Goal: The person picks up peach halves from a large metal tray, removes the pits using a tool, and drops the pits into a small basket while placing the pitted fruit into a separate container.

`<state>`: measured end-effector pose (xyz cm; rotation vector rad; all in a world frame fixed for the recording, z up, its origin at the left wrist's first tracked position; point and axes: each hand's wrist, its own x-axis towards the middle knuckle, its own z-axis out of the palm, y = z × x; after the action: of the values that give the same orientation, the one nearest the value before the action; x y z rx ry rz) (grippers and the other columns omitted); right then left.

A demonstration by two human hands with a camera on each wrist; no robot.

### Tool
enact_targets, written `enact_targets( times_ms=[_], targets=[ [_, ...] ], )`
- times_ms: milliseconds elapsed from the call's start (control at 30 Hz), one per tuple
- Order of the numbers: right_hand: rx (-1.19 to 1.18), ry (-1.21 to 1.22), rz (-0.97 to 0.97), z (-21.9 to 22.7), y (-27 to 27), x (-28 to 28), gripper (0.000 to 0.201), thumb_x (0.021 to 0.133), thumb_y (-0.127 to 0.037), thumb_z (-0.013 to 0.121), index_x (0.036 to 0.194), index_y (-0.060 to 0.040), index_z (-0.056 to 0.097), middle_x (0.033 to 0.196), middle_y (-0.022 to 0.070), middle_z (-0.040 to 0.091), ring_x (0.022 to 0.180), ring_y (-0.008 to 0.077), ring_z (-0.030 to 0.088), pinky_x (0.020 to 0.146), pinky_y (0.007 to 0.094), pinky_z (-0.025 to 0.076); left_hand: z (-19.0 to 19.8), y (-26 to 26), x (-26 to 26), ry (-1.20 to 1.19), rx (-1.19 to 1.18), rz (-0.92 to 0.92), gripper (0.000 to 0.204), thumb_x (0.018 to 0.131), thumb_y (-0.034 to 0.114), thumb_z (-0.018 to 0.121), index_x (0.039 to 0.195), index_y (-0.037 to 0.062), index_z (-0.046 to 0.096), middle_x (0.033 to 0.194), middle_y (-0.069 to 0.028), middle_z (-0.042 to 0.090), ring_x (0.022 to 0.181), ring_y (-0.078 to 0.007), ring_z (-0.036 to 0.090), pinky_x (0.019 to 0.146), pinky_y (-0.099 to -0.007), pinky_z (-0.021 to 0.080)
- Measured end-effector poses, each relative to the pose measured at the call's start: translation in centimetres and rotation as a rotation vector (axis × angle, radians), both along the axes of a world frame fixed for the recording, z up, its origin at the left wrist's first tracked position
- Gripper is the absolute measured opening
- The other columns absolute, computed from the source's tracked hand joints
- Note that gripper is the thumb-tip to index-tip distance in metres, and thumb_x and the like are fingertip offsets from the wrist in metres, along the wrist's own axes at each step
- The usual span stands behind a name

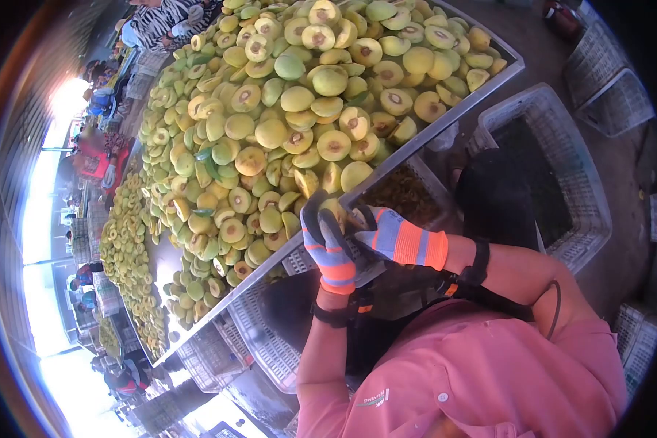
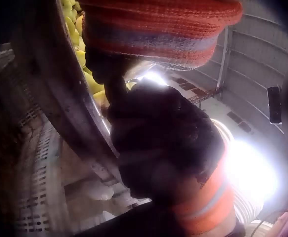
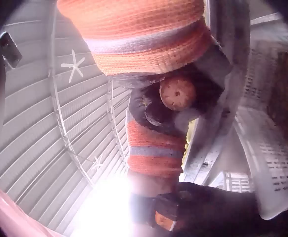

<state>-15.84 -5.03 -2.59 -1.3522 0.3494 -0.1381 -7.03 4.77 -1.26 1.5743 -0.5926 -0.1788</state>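
Note:
My left hand [image 1: 330, 252], in a grey and orange glove, holds a yellow-green fruit half [image 1: 333, 209] at the edge of the table. Close against it, my right hand [image 1: 401, 237] wears a matching glove and grips something with a round, wooden-looking end [image 3: 177, 94]. The rest of that object is hidden by the fingers. Just past the hands, a big heap of peach-like fruit halves [image 1: 270, 135] spreads over the table, several showing brown pits or hollows. In the left wrist view, the dark glove palm [image 2: 164, 143] blocks the work.
A metal rim [image 1: 445, 124] edges the table in front of me. Below it sits a container of brownish bits [image 1: 401, 191]. White plastic crates [image 1: 580, 175] stand to the right, and another crate [image 1: 266, 332] is beneath the table's edge. Other people [image 1: 98, 157] work along the far side.

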Motion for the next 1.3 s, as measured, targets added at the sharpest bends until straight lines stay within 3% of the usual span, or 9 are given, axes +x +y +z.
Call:
enact_targets(
  times_ms=[133,233,433,733,900,1000,1133,1200,1300],
  targets=[
    [-0.238,-0.032,0.033,-0.7,-0.3,-0.2,0.031,0.085,-0.015,0.064,0.114,-0.0038,0.063,0.103,0.0199,0.069,0.095,0.0388,0.065,0.083,0.0411,0.051,-0.5,-0.2,-0.1,0.018,0.012,0.014,0.031,0.103,0.020,0.048,0.124,-0.0014,0.054,0.111,-0.0107,0.061,0.101,-0.0189,0.057,0.092,-0.0326,0.046],
    [-0.202,0.025,0.055,-0.9,-0.3,0.0,0.031,0.085,-0.017,0.064,0.112,-0.0042,0.063,0.102,0.0203,0.068,0.097,0.0408,0.063,0.083,0.0417,0.051,-0.6,-0.2,-0.4,-0.068,0.049,0.010,0.030,0.102,0.017,0.047,0.124,-0.0017,0.054,0.113,-0.0108,0.060,0.102,-0.0189,0.056,0.092,-0.0322,0.046],
    [-0.165,-0.017,0.058,-0.2,0.0,-0.2,0.030,0.084,-0.017,0.065,0.111,-0.0041,0.062,0.098,0.0182,0.069,0.091,0.0353,0.065,0.081,0.0399,0.051,-0.7,0.5,-0.1,-0.286,0.163,-0.023,0.029,0.099,0.011,0.047,0.123,-0.0027,0.055,0.112,-0.0125,0.058,0.099,-0.0216,0.057,0.090,-0.0331,0.046],
    [-0.013,-0.024,0.248,0.2,-1.8,0.3,0.026,0.085,-0.018,0.066,0.105,-0.0021,0.065,0.089,0.0121,0.071,0.081,0.0159,0.062,0.077,0.0345,0.051,1.0,0.9,0.4,-0.504,0.216,-0.059,0.032,0.090,0.008,0.051,0.119,-0.0038,0.057,0.109,-0.0173,0.057,0.097,-0.0322,0.058,0.089,-0.0398,0.046],
    [-0.007,-0.030,0.256,1.1,-2.0,0.5,0.026,0.085,-0.019,0.065,0.105,-0.0023,0.065,0.089,0.0117,0.070,0.080,0.0152,0.061,0.076,0.0342,0.050,0.7,0.7,0.6,-0.610,0.235,-0.032,0.033,0.088,0.006,0.053,0.119,-0.0039,0.057,0.109,-0.0175,0.057,0.097,-0.0336,0.058,0.089,-0.0409,0.046],
    [-0.069,-0.060,0.200,0.1,-1.4,0.6,0.026,0.085,-0.017,0.064,0.106,-0.0025,0.065,0.090,0.0143,0.070,0.080,0.0220,0.064,0.076,0.0358,0.051,0.5,0.8,0.6,-0.518,0.231,-0.054,0.040,0.084,0.008,0.053,0.122,-0.0030,0.056,0.113,-0.0216,0.055,0.100,-0.0381,0.057,0.090,-0.0427,0.047],
    [-0.297,0.017,0.188,-1.3,-1.3,0.7,0.026,0.083,-0.015,0.063,0.106,-0.0026,0.064,0.092,0.0194,0.070,0.084,0.0351,0.066,0.077,0.0395,0.052,-0.6,0.7,0.4,-0.366,0.189,-0.055,0.033,0.090,0.008,0.051,0.121,-0.0034,0.057,0.111,-0.0189,0.056,0.098,-0.0335,0.058,0.088,-0.0397,0.047],
    [-0.268,0.009,0.169,-1.1,-1.1,0.6,0.027,0.082,-0.014,0.063,0.107,-0.0024,0.064,0.094,0.0212,0.069,0.087,0.0382,0.066,0.078,0.0406,0.052,-1.1,0.8,0.6,-0.248,0.163,-0.064,0.027,0.096,0.007,0.050,0.119,-0.0043,0.057,0.108,-0.0147,0.058,0.095,-0.0254,0.058,0.085,-0.0341,0.047],
    [-0.272,0.033,0.188,-0.9,-1.3,0.5,0.029,0.081,-0.013,0.063,0.108,-0.0028,0.065,0.095,0.0195,0.070,0.088,0.0353,0.067,0.078,0.0401,0.052,-0.7,1.0,0.0,-0.038,0.111,-0.069,0.028,0.095,0.007,0.050,0.120,-0.0043,0.057,0.110,-0.0149,0.057,0.099,-0.0264,0.058,0.087,-0.0351,0.047]
  ],
)
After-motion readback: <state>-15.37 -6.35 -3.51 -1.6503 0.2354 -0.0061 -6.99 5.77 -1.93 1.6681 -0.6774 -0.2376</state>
